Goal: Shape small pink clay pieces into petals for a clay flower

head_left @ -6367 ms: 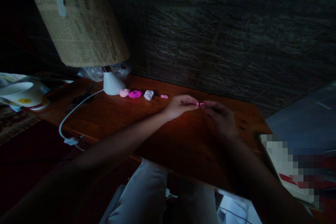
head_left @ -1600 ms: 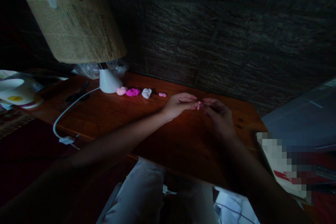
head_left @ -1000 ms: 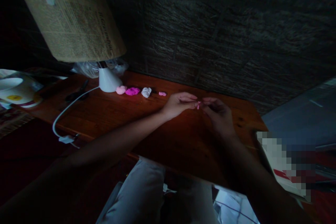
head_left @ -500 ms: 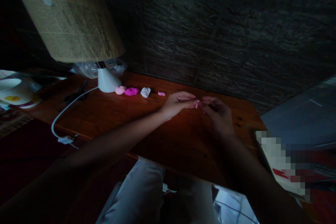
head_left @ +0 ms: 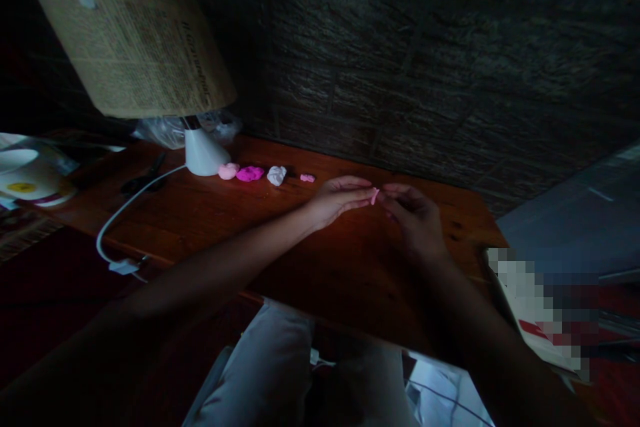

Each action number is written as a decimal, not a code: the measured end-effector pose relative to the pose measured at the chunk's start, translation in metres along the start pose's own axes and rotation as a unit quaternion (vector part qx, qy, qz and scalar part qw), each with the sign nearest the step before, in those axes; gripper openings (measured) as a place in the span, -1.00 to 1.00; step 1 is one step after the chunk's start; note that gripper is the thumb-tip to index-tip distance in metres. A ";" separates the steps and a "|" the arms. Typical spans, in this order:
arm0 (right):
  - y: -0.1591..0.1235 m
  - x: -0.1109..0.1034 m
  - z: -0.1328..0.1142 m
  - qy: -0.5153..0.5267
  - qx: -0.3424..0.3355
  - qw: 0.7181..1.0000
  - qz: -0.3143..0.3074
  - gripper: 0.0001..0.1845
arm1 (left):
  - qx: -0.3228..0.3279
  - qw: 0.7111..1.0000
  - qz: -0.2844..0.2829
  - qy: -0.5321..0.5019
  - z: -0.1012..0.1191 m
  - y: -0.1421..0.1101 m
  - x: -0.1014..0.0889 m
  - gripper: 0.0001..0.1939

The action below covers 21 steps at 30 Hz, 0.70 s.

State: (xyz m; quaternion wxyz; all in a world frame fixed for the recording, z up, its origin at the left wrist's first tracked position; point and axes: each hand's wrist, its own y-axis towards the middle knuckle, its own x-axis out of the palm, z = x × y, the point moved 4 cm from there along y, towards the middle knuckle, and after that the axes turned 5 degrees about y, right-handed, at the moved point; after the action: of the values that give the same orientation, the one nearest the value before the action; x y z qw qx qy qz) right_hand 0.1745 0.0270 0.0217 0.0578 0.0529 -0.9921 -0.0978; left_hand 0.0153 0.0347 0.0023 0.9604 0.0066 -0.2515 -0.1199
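Note:
A small pink piece of modelling clay (head_left: 375,197) is pinched at the fingertips of my left hand (head_left: 335,203), above the wooden table. My right hand (head_left: 417,217) meets it from the other side, thumb and fingers closed at the clay's edge. The fingertips partly cover the piece. Left of my hands, a row of clay lies on the table: a small pink piece (head_left: 307,177), a white lump (head_left: 277,175), a magenta lump (head_left: 251,174) and a light pink lump (head_left: 229,171).
A lamp with a newsprint shade (head_left: 145,40) and white base (head_left: 204,152) stands at the left of the wooden table (head_left: 320,267), its white cord (head_left: 115,213) hanging over the front edge. Dark scissors (head_left: 145,180) and a paper cup (head_left: 30,177) lie further left. A brick-patterned wall (head_left: 400,80) rises behind.
The pink clay between my fingertips has turned slightly and shows a different outline. Both hands stay in almost the same place.

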 end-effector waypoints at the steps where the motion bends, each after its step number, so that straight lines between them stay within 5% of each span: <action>1: 0.000 0.000 0.000 -0.001 0.000 1.000 0.000 -0.69 | -0.004 1.000 0.000 -0.006 0.000 -0.001 0.001 -0.65; 21: -0.004 0.006 -0.003 -0.067 -0.033 0.997 -0.009 -0.73 | -0.040 0.997 0.047 -0.049 0.000 0.001 -0.003 -0.82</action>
State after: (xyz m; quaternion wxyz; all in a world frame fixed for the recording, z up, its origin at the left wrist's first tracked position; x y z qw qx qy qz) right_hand 0.1694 0.0217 0.0247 -0.0080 0.0535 -0.9894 -0.1347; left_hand 0.0131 0.0361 0.0005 0.9511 -0.0494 -0.2931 -0.0843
